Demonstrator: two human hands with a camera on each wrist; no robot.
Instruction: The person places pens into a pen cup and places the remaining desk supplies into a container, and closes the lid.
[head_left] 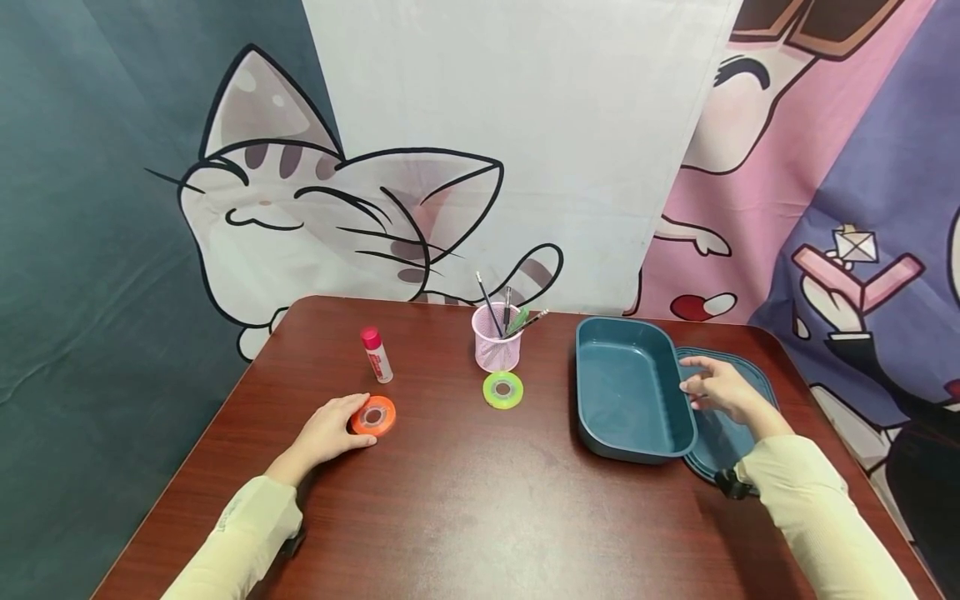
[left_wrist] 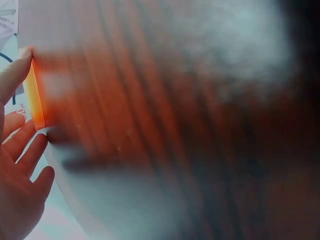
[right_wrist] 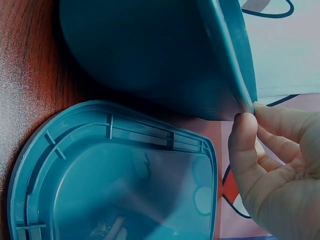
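Note:
On the left of the table, my left hand [head_left: 330, 429] holds an orange tape roll [head_left: 385, 417] lying flat, thumb and fingers at opposite sides. The left wrist view shows the roll edge-on [left_wrist: 35, 97] between thumb and fingertips. My right hand [head_left: 722, 390] pinches the right rim of a deep blue-green box [head_left: 626, 396]. Its thumb and forefinger meet at that rim in the right wrist view, where the box wall [right_wrist: 150, 55] rises beside them. The matching lid [head_left: 723, 442] lies under the right hand, inner ridges facing up.
A glue stick [head_left: 378, 360] with a red cap stands behind the orange roll. At the back middle is a pink mesh pen cup [head_left: 497, 350] with pencils and pens, a lime-green tape roll [head_left: 502, 390] in front of it. A cartoon-printed cloth [head_left: 450, 83] hangs behind the table.

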